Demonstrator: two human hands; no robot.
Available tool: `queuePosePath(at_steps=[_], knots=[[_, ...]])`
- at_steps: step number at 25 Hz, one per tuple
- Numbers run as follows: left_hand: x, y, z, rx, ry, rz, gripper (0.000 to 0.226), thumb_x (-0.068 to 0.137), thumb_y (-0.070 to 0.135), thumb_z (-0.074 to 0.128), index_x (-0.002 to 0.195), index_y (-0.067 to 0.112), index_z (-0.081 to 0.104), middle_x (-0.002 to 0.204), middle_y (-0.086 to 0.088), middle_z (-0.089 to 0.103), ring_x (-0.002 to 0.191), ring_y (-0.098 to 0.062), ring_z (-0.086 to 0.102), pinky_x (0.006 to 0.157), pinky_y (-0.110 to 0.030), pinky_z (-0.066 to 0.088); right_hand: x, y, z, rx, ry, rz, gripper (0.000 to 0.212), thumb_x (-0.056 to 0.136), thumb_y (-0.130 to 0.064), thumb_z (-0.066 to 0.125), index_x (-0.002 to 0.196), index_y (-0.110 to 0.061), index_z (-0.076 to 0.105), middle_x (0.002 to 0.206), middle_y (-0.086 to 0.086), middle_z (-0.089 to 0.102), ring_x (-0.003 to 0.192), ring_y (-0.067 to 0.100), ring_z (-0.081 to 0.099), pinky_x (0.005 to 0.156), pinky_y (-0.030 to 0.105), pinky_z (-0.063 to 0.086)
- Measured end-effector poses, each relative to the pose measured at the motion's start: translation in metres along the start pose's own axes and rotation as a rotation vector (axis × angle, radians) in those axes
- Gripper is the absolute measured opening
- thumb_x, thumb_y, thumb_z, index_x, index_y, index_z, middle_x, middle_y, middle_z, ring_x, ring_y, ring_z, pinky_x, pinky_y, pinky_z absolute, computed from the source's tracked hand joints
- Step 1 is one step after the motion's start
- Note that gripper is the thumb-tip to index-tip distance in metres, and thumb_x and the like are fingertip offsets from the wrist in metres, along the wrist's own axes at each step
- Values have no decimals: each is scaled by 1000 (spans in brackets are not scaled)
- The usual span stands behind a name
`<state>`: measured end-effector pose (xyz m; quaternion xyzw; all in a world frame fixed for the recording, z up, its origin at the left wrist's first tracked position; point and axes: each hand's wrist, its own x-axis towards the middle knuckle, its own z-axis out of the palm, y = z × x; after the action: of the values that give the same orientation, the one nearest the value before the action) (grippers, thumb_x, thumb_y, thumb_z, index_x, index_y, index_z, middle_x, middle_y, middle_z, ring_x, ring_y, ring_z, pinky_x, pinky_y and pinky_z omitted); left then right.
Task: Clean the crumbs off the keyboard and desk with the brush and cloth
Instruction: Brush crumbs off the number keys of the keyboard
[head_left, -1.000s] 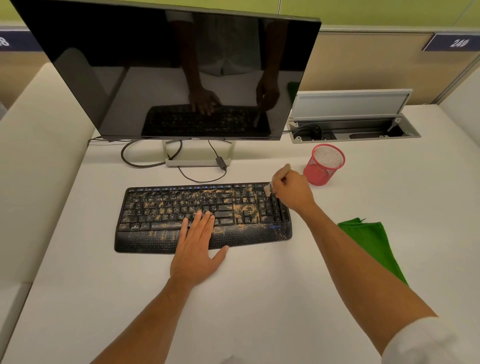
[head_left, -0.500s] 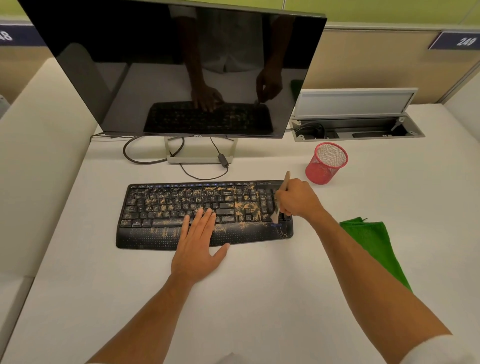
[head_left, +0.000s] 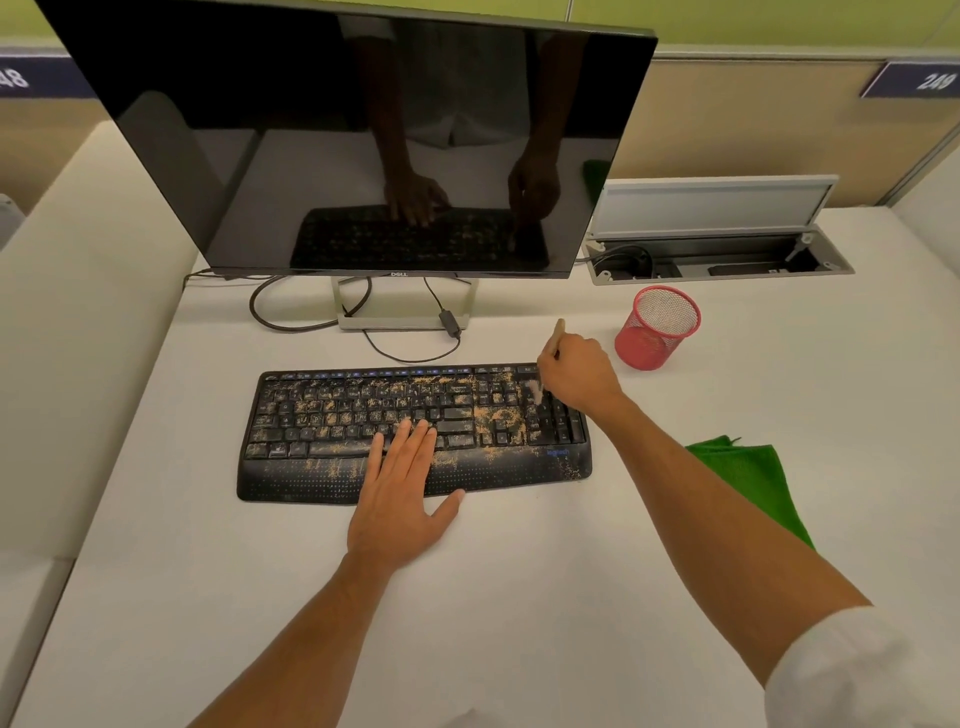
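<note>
Crumb-covered black keyboard on the white desk.
Brush bristles touch its right-hand keys; green cloth lies well right.

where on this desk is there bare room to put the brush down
Bare desk in front of the keyboard, between the forearms. Another patch between the red mesh cup and green cloth. Crowded behind the keyboard: monitor stand and cables.
</note>
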<state>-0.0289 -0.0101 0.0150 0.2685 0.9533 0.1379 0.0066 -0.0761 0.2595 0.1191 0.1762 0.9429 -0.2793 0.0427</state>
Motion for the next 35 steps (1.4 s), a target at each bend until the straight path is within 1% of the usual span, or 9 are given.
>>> queuePosePath(at_steps=[5,9,12,15,19,23,27,31,35], knots=[[0,-1,0,7,-2,3,82,94,66,34,156,14,21,164,1,15,152,-14,-1,123,-46,0,-3,-5,-14,-63,-283,88,29,88,-8,51,68,5,67,63,13,66,56,27,62,61,34,55],[0,0,0,5,1,4,82,94,65,35,156,13,22,164,1,16,152,-14,0,123,-45,0,6,-1,-10,35,55,68,27,97,-18,48,79,-3,60,77,13,66,72,31,63,61,34,46],[0,0,0,7,-5,3,82,94,66,34,156,13,22,164,1,15,152,-14,-1,123,-44,-2,5,3,-3,45,93,33,37,101,-23,42,78,-3,62,78,12,70,69,28,64,61,32,50],[0,0,0,8,-6,-1,82,94,66,33,156,14,21,164,1,14,152,-14,-1,123,-44,-3,2,6,-2,57,-19,79,35,94,-15,46,78,7,67,74,18,70,68,34,68,68,43,59],[0,0,0,10,-4,1,82,94,66,33,156,13,22,164,1,15,152,-14,-1,123,-44,-2,-4,6,-16,19,-362,112,26,82,-2,52,77,16,70,75,27,72,64,37,68,66,37,59],[0,0,0,13,-12,-2,82,94,67,30,156,14,20,164,2,13,152,-13,-3,123,-44,-3,2,10,-13,135,-43,81,38,94,-15,46,73,6,70,69,18,71,64,34,70,71,44,62],[0,0,-1,3,-4,2,83,93,68,29,156,14,22,164,1,15,152,-14,-1,123,-43,-3,4,7,-1,171,141,-15,50,105,-29,38,73,-5,68,66,9,71,60,22,69,65,35,59],[0,1,-1,1,0,1,82,93,67,31,156,14,22,164,2,14,152,-14,-1,123,-42,-4,-1,-2,11,150,77,-3,58,105,-32,33,66,-4,66,63,7,69,60,23,67,64,31,55],[0,0,0,14,-7,0,82,94,67,31,156,14,20,164,2,14,152,-14,-2,123,-43,-3,-7,-4,8,19,-155,23,41,93,-22,47,65,2,65,62,13,68,56,26,64,65,36,58]])
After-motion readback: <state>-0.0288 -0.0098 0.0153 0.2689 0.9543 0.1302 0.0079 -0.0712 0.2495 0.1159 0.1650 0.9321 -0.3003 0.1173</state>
